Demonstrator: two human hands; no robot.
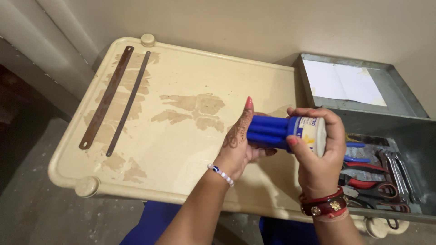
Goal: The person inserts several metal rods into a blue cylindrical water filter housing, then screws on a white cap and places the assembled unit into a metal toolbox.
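Two hands meet over the right part of the bench (181, 136), both closed on one blue tool bundle (272, 131): a cluster of blue handles held together at one end by a white cap (315, 134) with a blue band. The left hand (238, 145) wraps the handle end from below, its index finger standing up. The right hand (318, 154) grips around the white cap. The bundle is held in the air, just above the bench's right edge. How many handles are in the bundle is hard to count; at least three show.

Two long thin saw blades (116, 97) lie side by side on the far left of the bench, well apart from the hands. One is wider and rusty brown, the other narrower and grey.

The bench is cream plastic with a raised rim, round knobs at its corners and brown patches where the surface has worn. To its right stands an open grey metal toolbox (408, 131), its raised lid holding a white sheet of paper (343, 81). Inside lie red-handled pliers (368, 183), several steel spanners (399, 172) and more blue-handled pieces, partly hidden behind the right hand and too tangled to count. A pale wall runs behind; the floor is grey concrete. Blue cloth shows under the bench's near edge, cut off by the frame.
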